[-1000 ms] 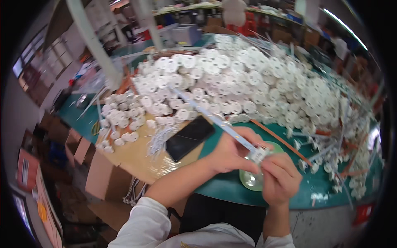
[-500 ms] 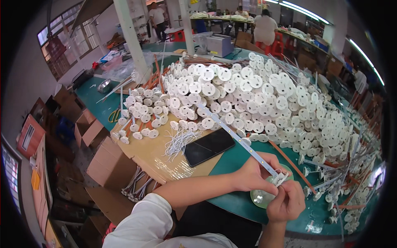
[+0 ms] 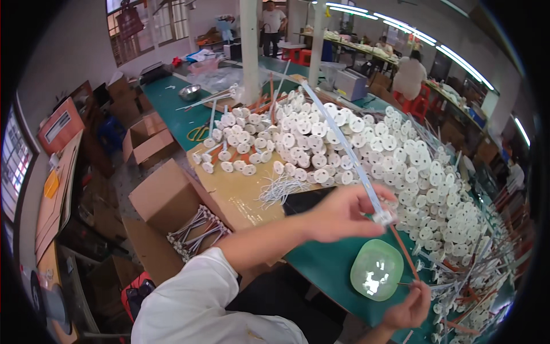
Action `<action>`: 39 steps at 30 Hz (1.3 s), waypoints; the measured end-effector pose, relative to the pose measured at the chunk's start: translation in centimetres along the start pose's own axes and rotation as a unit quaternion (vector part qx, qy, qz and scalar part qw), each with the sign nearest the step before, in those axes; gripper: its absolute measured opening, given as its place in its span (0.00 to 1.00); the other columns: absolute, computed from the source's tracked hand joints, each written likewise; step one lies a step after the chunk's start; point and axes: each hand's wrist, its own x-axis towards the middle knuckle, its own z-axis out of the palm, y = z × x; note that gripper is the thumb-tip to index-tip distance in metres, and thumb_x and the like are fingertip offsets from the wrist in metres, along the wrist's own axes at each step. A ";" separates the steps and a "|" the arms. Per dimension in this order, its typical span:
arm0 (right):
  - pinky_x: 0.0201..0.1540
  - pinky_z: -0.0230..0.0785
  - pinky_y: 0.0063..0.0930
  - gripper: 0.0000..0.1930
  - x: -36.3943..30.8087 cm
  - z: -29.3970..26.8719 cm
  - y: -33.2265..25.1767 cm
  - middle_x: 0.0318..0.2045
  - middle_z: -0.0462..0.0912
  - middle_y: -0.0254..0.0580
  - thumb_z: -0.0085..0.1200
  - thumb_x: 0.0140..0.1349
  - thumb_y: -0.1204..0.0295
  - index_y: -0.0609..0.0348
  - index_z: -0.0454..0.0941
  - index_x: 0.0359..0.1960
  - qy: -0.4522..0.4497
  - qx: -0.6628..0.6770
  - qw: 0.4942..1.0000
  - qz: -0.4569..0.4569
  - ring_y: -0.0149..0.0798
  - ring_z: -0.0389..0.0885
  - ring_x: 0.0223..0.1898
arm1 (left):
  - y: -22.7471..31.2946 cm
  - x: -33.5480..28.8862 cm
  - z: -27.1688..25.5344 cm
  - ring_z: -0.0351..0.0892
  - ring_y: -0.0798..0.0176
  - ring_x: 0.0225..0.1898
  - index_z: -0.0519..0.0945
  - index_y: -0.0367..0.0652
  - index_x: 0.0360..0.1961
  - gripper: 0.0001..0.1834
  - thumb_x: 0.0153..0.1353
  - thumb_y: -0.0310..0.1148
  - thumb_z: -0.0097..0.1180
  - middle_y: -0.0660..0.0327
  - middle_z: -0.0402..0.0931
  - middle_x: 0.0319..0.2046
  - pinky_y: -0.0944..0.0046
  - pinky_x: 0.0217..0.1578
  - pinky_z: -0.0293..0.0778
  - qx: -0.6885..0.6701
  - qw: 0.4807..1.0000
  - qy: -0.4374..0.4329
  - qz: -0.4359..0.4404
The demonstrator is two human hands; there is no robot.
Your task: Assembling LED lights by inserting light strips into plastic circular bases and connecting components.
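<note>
My left hand (image 3: 349,215) is closed around the lower end of a long, narrow LED strip (image 3: 342,140). A small white end piece (image 3: 385,217) sits at that end, partly blurred, and the strip slants up and to the left over a heap of white discs. Lower right, my right hand (image 3: 409,307) is apart from the strip, its fingers pinched on a thin, dark rod-like thing (image 3: 404,284) whose kind is unclear. Between the hands stands a pale green bowl (image 3: 358,275) with small shiny contents. An orange strip (image 3: 404,246) lies beside the bowl, ending near my right fingertips.
Heaped white round discs (image 3: 372,140) on strips fill the table's far and right sides. Thin white wires (image 3: 281,189) and a black phone (image 3: 303,200) lie on tan board. Left of the table, an open carton (image 3: 163,195) holds more strips. Other people (image 3: 409,77) are in the background.
My right hand has left the strip's white end piece and moved down to the bowl's right. My left hand keeps the strip, now held farther from the bowl. The view has shifted.
</note>
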 end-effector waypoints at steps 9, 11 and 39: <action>0.29 0.73 0.36 0.05 -4.0 -6.0 0.0 0.25 0.82 0.48 0.61 0.61 0.72 0.61 0.84 0.32 -0.131 -0.329 0.934 -0.052 0.47 0.80 0.25 | 18.1 -0.9 -26.9 0.81 0.56 0.33 0.74 0.36 0.50 0.19 0.69 0.41 0.47 0.52 0.80 0.31 0.56 0.35 0.76 0.780 0.575 0.240 -0.054; 0.24 0.70 0.37 0.06 -4.4 -5.9 0.3 0.22 0.81 0.45 0.62 0.61 0.70 0.59 0.85 0.30 -0.116 -0.386 0.914 -0.044 0.46 0.78 0.22 | 17.8 -0.3 -30.1 0.82 0.49 0.34 0.75 0.34 0.48 0.19 0.69 0.41 0.46 0.47 0.81 0.32 0.49 0.36 0.76 0.871 0.454 0.183 -0.053; 0.27 0.64 0.28 0.03 -4.6 -6.3 0.0 0.24 0.77 0.47 0.55 0.60 0.80 0.70 0.78 0.32 -0.197 -0.336 0.907 0.163 0.40 0.75 0.24 | 8.7 0.5 -32.4 0.81 0.44 0.34 0.84 0.41 0.31 0.28 0.67 0.54 0.43 0.49 0.82 0.28 0.45 0.39 0.75 0.879 0.469 0.042 -0.081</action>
